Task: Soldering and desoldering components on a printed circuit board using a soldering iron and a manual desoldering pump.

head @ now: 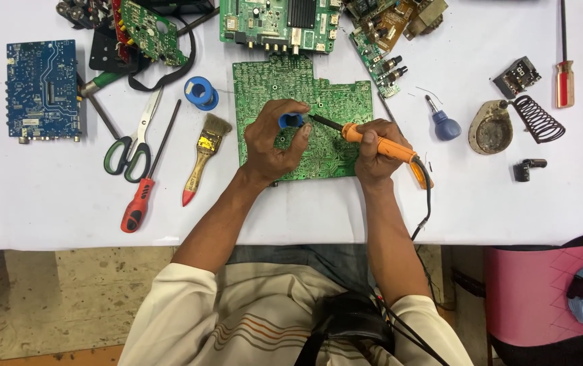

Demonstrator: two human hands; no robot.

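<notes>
A large green circuit board (pixel 332 102) lies solder side up in the middle of the white table. My left hand (pixel 274 139) rests on it and grips a blue solder spool (pixel 290 120). My right hand (pixel 373 152) holds an orange-handled soldering iron (pixel 379 144); its dark tip points left and ends right beside the blue spool, just over the board. The iron's black cord (pixel 427 203) runs off the table's front edge.
Left of the board lie a paintbrush (pixel 203 156), a red-handled screwdriver (pixel 143 190), green-handled scissors (pixel 132 139), a blue solder reel (pixel 201 93) and a blue circuit board (pixel 42 89). More boards crowd the far edge. An iron stand (pixel 508 125) and small screwdrivers sit right.
</notes>
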